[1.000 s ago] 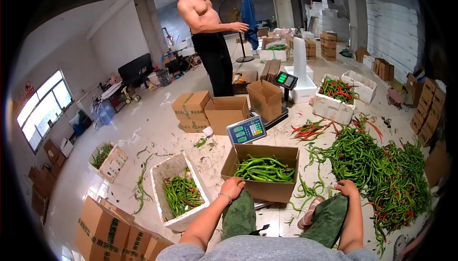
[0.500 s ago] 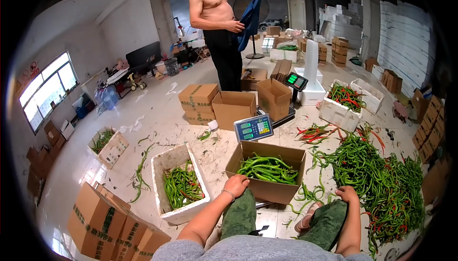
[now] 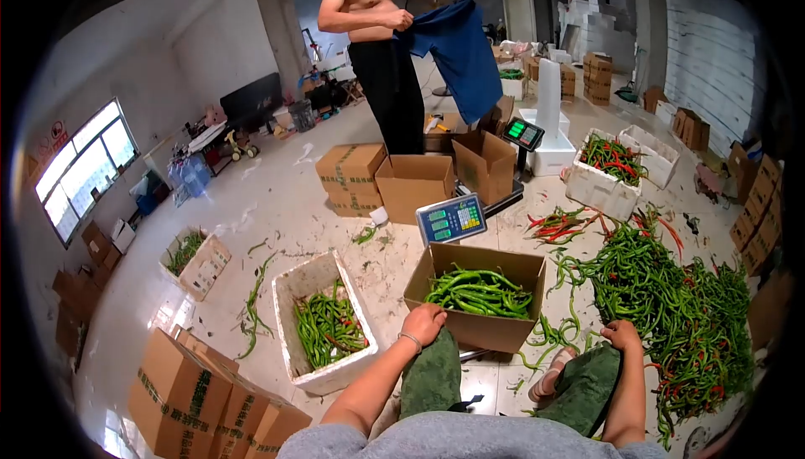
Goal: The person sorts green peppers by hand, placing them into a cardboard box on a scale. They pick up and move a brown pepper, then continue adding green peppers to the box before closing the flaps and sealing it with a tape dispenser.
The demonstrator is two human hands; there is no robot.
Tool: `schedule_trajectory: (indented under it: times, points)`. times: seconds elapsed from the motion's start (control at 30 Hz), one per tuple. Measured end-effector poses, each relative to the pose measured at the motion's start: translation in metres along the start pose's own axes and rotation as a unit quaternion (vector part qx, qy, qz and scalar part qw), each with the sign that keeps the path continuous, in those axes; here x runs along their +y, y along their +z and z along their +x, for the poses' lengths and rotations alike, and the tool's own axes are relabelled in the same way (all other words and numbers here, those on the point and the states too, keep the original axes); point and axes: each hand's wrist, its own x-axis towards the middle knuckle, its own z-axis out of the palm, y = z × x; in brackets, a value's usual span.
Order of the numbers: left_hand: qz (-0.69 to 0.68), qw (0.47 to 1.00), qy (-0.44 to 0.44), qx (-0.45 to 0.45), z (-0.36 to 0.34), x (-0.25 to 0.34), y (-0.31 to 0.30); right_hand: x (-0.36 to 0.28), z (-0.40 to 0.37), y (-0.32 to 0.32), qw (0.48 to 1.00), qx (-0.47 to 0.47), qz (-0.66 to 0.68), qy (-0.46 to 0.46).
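My left hand (image 3: 424, 323) rests on my left knee, with its fingertips right at the near side of an open cardboard box (image 3: 495, 335). Long green chili peppers (image 3: 480, 293) fill the lower part of that box. On the other knee lies my right hand (image 3: 621, 335), its fingers loosely bent and holding nothing. Beside it spreads a big heap of green chilies (image 3: 671, 316) with some red ones mixed in. A scale display (image 3: 452, 219) with a keypad stands behind the box. Left of my left hand is a white foam box (image 3: 293, 308) part-filled with green chilies.
A person (image 3: 381, 48) stands ahead, holding up a blue garment (image 3: 461, 52). Cardboard boxes (image 3: 415, 186) and a second scale display (image 3: 523, 134) are near them. Red and green chilies fill a foam box (image 3: 599, 192) at right. More cartons (image 3: 189, 392) stand at lower left.
The person ahead has spread the blue garment out wider and lowered it. My view has shifted slightly; both my hands stay on my knees.
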Motion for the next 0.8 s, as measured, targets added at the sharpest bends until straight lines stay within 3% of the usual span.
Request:
schedule_trajectory:
  times: [0.3,0.4,0.53,0.63,0.67,0.8]
  points:
    - [-0.016,1.0,-0.004,-0.007,0.0,-0.007,-0.001,-0.01,-0.003,-0.001,1.0,0.01,0.0,0.003]
    - [-0.029,0.993,0.043,0.103,-0.003,-0.009,0.003,-0.026,-0.01,-0.011,1.0,-0.004,0.005,-0.02]
    - [-0.049,0.98,0.027,0.193,0.001,-0.024,0.005,-0.04,-0.006,-0.011,0.995,-0.038,0.064,-0.071]
    - [-0.062,0.975,-0.033,0.208,0.016,-0.051,0.006,-0.042,0.013,0.007,0.982,-0.03,0.101,-0.159]
    - [-0.058,0.973,-0.073,0.211,0.023,-0.06,0.005,-0.046,0.021,0.011,0.982,-0.051,0.103,-0.149]
    - [0.017,0.972,-0.059,0.227,0.047,-0.096,-0.011,-0.064,0.042,0.018,0.981,0.008,0.078,-0.176]
